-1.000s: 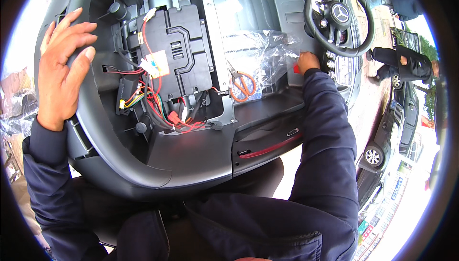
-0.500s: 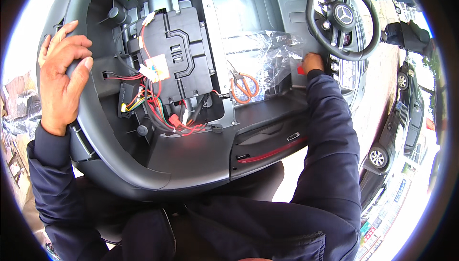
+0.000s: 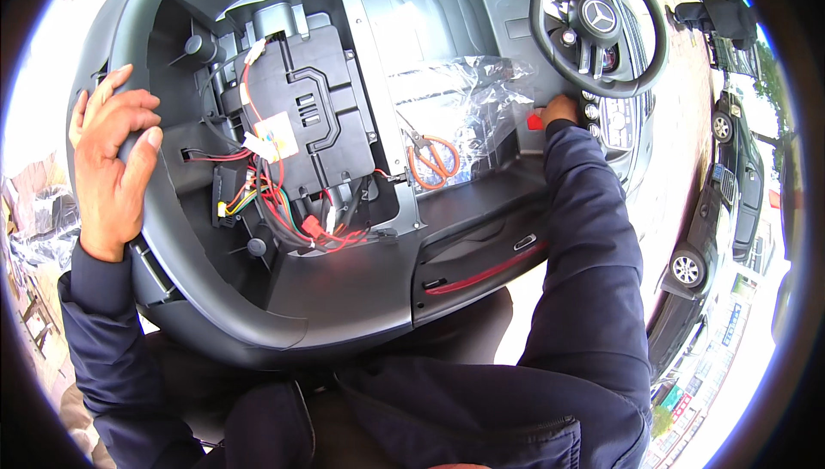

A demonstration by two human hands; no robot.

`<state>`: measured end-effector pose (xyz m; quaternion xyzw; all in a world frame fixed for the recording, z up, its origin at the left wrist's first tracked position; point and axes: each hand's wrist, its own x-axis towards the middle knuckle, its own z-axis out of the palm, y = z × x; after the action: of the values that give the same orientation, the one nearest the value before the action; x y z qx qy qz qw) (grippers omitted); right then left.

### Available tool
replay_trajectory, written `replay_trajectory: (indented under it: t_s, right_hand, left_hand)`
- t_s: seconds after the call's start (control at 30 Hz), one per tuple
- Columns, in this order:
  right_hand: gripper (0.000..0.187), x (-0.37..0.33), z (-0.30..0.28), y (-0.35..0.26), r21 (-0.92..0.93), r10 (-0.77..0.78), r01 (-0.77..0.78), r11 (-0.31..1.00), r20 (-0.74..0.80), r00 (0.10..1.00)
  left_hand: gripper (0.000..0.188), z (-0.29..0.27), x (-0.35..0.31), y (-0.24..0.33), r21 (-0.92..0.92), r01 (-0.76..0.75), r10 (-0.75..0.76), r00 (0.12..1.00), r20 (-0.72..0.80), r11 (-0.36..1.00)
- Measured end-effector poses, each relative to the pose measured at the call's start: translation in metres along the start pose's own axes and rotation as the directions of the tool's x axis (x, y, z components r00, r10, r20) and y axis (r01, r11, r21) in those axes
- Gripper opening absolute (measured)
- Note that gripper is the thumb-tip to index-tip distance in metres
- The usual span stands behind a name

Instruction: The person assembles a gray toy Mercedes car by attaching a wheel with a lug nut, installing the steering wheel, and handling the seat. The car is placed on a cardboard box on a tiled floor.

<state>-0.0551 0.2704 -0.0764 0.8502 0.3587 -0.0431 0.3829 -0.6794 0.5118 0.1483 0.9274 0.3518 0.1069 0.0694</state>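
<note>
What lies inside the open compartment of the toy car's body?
A black box with red, yellow and white wires and a white connector fills the compartment. Whatever lies beneath the box is covered.

**Hard daylight, heavy fisheye bend**

The scene is bright and lit by daylight from above. The pale ground at the left and lower right rim burns out to near white. Glare glints off the clear plastic bag (image 3: 468, 95) and the grey seat under it. The open battery bay (image 3: 292, 151) sits in deep shadow, though its wires stay readable. The middle is sharp; toward the black circular rim, straight edges curve and the parked cars (image 3: 730, 211) smear and stretch.
</note>
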Motion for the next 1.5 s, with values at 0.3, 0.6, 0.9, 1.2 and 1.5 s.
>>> replay_trajectory:
  t_s: [0.3,0.6,0.9,1.2,1.5]
  right_hand:
    - [0.062,-0.007,-0.017,0.000,0.080,0.083,-0.086,0.993,0.041,0.996]
    - [0.076,-0.018,-0.028,-0.001,0.300,0.236,-0.277,0.913,0.164,0.958]
    - [0.064,0.014,0.001,-0.003,-0.042,-0.025,0.036,0.998,0.235,0.972]
    - [0.065,-0.009,0.007,0.000,0.316,0.204,-0.187,0.930,-0.021,0.979]
    - [0.052,-0.009,0.038,0.013,-0.041,-0.023,0.040,0.998,0.365,0.931]
  left_hand:
    - [0.011,-0.003,-0.001,-0.004,-0.005,-0.033,0.033,0.999,0.026,0.999]
    - [0.014,-0.001,-0.001,-0.002,-0.070,-0.015,0.013,1.000,-0.022,0.997]
    - [0.013,-0.005,-0.001,-0.005,-0.052,-0.045,0.046,0.999,0.015,0.998]
    - [0.011,-0.002,-0.003,-0.003,-0.054,-0.008,0.006,0.999,-0.038,0.999]
    - [0.012,-0.001,0.000,0.004,-0.135,-0.034,0.015,0.991,-0.134,0.990]
